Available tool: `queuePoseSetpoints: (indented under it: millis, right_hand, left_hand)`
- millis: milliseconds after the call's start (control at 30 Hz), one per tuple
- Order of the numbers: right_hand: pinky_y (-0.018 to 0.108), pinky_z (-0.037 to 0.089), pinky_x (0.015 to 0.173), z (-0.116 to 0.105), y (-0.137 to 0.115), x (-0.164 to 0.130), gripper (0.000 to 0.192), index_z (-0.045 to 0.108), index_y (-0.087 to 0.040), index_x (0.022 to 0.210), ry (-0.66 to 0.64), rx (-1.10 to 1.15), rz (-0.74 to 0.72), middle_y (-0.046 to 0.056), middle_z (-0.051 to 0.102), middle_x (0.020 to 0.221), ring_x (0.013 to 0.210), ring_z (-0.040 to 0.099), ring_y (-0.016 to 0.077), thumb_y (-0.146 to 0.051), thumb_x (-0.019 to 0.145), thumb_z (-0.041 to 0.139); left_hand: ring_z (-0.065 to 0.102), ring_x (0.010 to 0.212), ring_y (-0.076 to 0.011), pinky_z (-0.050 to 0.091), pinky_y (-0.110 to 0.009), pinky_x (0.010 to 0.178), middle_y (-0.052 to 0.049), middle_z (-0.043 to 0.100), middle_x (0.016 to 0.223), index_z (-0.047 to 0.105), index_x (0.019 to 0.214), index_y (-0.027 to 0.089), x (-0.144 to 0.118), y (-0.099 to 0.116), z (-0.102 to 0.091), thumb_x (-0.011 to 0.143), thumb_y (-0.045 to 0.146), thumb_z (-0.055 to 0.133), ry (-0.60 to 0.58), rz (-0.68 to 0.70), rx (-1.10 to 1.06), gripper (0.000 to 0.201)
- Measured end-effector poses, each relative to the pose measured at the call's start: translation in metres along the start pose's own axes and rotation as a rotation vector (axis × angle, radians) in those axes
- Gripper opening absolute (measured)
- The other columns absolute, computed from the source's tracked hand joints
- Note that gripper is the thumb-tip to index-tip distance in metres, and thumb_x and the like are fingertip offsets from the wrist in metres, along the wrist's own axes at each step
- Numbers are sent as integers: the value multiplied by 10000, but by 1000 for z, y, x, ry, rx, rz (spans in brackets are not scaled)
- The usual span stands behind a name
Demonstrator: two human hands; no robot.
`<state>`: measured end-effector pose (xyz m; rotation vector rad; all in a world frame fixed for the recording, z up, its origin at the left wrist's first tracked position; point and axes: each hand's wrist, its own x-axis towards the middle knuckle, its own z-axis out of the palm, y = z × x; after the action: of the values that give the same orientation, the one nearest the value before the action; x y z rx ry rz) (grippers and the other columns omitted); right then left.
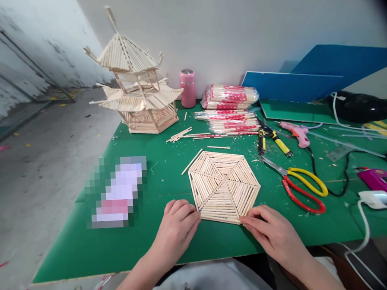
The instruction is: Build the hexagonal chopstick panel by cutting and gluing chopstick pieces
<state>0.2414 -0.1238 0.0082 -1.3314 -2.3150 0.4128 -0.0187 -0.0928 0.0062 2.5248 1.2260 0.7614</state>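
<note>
A flat hexagonal panel of thin wooden sticks [223, 182] lies on the green table in front of me, its sticks arranged in wedges around a centre. My left hand [179, 221] pinches its near left corner, fingers closed. At the near right corner, the fingertips of my right hand [269, 227] are pressed together on the edge. Whether a separate stick lies between the hands along that near edge, I cannot tell. One loose stick [191, 161] rests beside the panel's far left side, and another stick [218, 147] lies just behind it.
A stick-built pagoda [146, 102] stands back left, near a pink flask [188, 89] and bundled sticks [230, 104]. On the right are scissors [304, 189], yellow-black pliers [274, 140], a pink glue gun [296, 133] and cables. A pixelated patch [120, 194] covers something left.
</note>
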Motion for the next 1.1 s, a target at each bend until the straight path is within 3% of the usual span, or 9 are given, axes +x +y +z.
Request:
queuePoseSetpoints:
  millis: [667, 1100]
  right_hand:
    - [276, 416, 623, 8, -5, 3, 144, 645, -214, 856, 48, -9, 42, 38, 591, 754, 688, 537, 144, -189, 813, 510]
    - [263, 424, 600, 6, -8, 5, 161, 644, -208, 828, 68, -10, 42, 40, 588, 729, 663, 545, 140, -188, 822, 484]
  left_hand:
    - [497, 809, -165, 394, -329, 733, -23, 614, 789, 587, 802, 180, 1, -1, 0, 821, 146, 463, -29, -3, -48, 130]
    - [512, 759, -145, 441, -289, 691, -40, 592, 778, 588, 762, 172, 1, -7, -5, 805, 130, 461, 16, -47, -169, 141]
